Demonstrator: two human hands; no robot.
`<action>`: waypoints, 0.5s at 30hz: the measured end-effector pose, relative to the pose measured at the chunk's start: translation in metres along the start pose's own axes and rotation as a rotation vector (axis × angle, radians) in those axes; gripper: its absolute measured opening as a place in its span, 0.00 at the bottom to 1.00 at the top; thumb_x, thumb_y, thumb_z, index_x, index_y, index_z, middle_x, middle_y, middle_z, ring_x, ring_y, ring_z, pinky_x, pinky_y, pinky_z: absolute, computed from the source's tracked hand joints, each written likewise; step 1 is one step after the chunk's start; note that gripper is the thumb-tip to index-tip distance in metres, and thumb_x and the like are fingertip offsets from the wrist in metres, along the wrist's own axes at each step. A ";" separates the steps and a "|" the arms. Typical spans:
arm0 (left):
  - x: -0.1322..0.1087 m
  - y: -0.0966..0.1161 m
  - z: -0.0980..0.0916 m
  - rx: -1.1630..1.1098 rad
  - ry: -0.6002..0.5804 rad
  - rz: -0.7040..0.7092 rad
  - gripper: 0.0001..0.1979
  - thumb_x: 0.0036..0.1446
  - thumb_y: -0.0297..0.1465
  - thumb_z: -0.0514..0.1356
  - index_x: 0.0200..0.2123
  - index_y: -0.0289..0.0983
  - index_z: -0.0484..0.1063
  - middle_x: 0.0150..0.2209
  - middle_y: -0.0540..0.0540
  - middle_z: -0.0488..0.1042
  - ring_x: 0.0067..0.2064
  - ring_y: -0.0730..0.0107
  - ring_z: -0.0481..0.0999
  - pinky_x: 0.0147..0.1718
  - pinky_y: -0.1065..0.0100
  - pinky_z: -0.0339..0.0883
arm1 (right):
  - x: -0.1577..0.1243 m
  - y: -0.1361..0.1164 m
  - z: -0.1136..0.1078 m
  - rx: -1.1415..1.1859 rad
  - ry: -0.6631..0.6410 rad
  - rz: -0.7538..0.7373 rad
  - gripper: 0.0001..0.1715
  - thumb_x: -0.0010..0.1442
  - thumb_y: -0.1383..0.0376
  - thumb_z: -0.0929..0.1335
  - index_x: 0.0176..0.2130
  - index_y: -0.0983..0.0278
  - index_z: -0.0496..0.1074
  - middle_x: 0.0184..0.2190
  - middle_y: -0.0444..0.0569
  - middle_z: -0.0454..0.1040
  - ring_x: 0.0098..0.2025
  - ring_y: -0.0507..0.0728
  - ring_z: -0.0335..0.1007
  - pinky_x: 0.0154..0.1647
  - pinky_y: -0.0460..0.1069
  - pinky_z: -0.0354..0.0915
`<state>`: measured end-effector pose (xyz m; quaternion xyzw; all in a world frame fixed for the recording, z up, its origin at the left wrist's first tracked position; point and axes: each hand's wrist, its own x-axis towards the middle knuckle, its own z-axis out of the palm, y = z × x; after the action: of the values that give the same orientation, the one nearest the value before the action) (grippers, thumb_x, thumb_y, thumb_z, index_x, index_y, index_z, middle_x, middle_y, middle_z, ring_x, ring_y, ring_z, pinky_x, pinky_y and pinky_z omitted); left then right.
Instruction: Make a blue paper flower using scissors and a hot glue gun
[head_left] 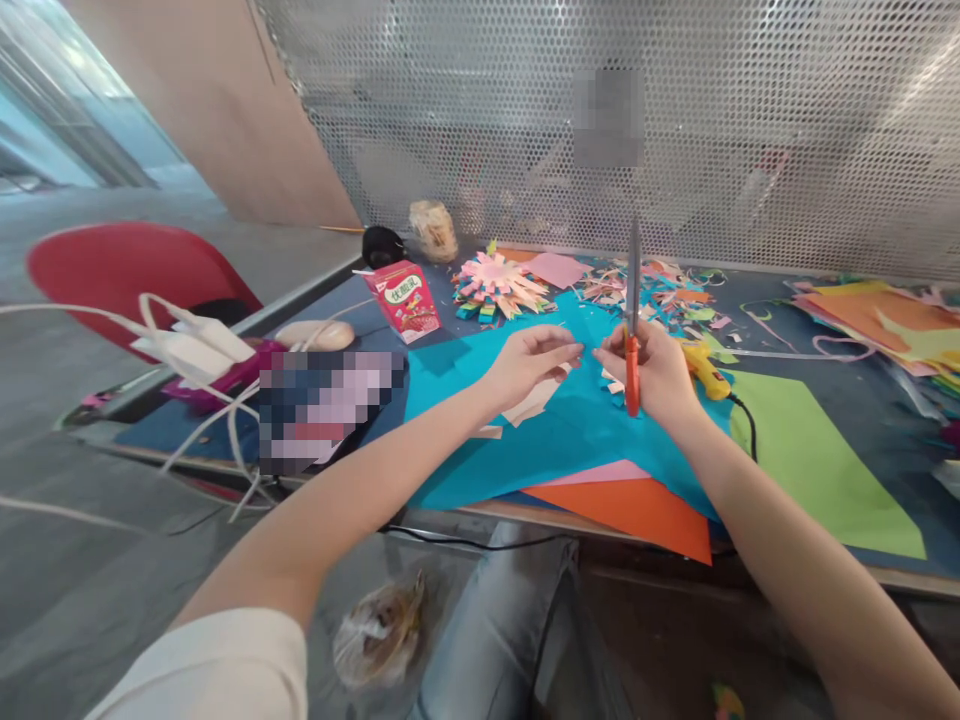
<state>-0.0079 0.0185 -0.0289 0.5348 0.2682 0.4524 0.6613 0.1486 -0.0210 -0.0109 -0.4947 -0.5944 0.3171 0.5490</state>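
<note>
Right hand (661, 378) closed around orange-handled scissors (633, 375), blades pointing to 12 o'clock; at its 9 o'clock, left hand (529, 362) pinches fingertips together, contents unclear, over blue paper sheet (555, 440) on the bench (877, 400)

A red carton (406, 298) stands on the table (787, 320) beside a paper flower (499, 283); a pink sheet (559, 268) lies just behind it; scraps (667, 290) litter the far side; a yellow glue gun (703, 367) rests near a green sheet (817, 460); an orange sheet (637, 505) overhangs the near edge; a paper stack (885, 320) sits far right; a red chair (127, 265) stands left; a perforated screen (675, 130) rises behind.
</note>
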 end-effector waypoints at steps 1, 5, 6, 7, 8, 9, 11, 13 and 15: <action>-0.001 0.000 0.001 0.003 -0.010 0.009 0.18 0.35 0.38 0.71 0.26 0.34 0.70 0.21 0.51 0.72 0.25 0.77 0.72 0.21 0.76 0.61 | 0.000 -0.001 0.000 -0.015 0.004 0.000 0.22 0.36 0.56 0.75 0.25 0.62 0.62 0.22 0.40 0.64 0.24 0.50 0.61 0.27 0.48 0.60; 0.000 0.001 0.000 0.009 0.026 0.104 0.14 0.40 0.36 0.69 0.26 0.33 0.71 0.22 0.50 0.73 0.25 0.77 0.71 0.21 0.75 0.61 | -0.002 -0.013 -0.001 -0.113 -0.022 0.012 0.22 0.38 0.52 0.73 0.25 0.61 0.62 0.22 0.41 0.65 0.24 0.51 0.61 0.25 0.47 0.59; 0.000 0.002 -0.001 0.015 0.058 0.139 0.13 0.41 0.36 0.69 0.26 0.33 0.71 0.22 0.50 0.73 0.25 0.77 0.71 0.21 0.75 0.61 | -0.003 -0.017 -0.002 -0.160 -0.027 0.017 0.22 0.38 0.51 0.73 0.25 0.61 0.62 0.22 0.42 0.65 0.25 0.51 0.61 0.25 0.47 0.59; 0.000 0.004 -0.002 0.022 0.097 0.176 0.13 0.42 0.35 0.68 0.26 0.34 0.71 0.22 0.50 0.72 0.25 0.78 0.71 0.21 0.75 0.61 | -0.004 -0.020 -0.003 -0.219 -0.031 0.026 0.23 0.39 0.50 0.72 0.26 0.61 0.62 0.22 0.42 0.65 0.25 0.51 0.61 0.25 0.48 0.58; 0.000 0.007 -0.003 0.027 0.141 0.212 0.12 0.43 0.35 0.68 0.26 0.34 0.71 0.22 0.50 0.72 0.25 0.78 0.70 0.21 0.75 0.61 | -0.005 -0.023 -0.004 -0.285 -0.038 0.040 0.23 0.39 0.49 0.72 0.26 0.62 0.62 0.22 0.42 0.64 0.25 0.52 0.60 0.25 0.48 0.58; 0.000 0.009 -0.004 0.029 0.184 0.243 0.12 0.43 0.35 0.67 0.26 0.34 0.71 0.22 0.50 0.72 0.24 0.78 0.70 0.21 0.75 0.61 | -0.006 -0.025 -0.006 -0.352 -0.055 0.058 0.24 0.40 0.48 0.71 0.25 0.62 0.62 0.21 0.42 0.64 0.25 0.52 0.60 0.25 0.48 0.57; 0.000 0.013 -0.006 0.024 0.254 0.292 0.10 0.44 0.34 0.67 0.26 0.34 0.71 0.23 0.51 0.71 0.25 0.79 0.70 0.21 0.75 0.61 | -0.007 -0.026 -0.011 -0.463 -0.105 0.087 0.25 0.42 0.45 0.69 0.25 0.62 0.62 0.20 0.42 0.62 0.24 0.52 0.58 0.25 0.47 0.55; 0.001 0.014 -0.008 0.007 0.301 0.326 0.09 0.44 0.33 0.66 0.25 0.35 0.71 0.23 0.51 0.71 0.25 0.79 0.70 0.21 0.75 0.62 | -0.006 -0.023 -0.015 -0.524 -0.162 0.099 0.25 0.44 0.44 0.67 0.25 0.62 0.62 0.19 0.42 0.61 0.24 0.52 0.57 0.24 0.47 0.54; 0.002 0.014 -0.010 -0.005 0.337 0.342 0.07 0.46 0.32 0.66 0.25 0.35 0.71 0.22 0.51 0.71 0.26 0.78 0.70 0.21 0.75 0.62 | -0.006 -0.020 -0.018 -0.549 -0.211 0.097 0.24 0.46 0.44 0.67 0.24 0.62 0.63 0.19 0.42 0.61 0.23 0.52 0.57 0.23 0.47 0.54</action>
<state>-0.0197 0.0257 -0.0179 0.4878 0.2792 0.6412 0.5224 0.1611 -0.0357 0.0090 -0.6167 -0.6876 0.2199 0.3138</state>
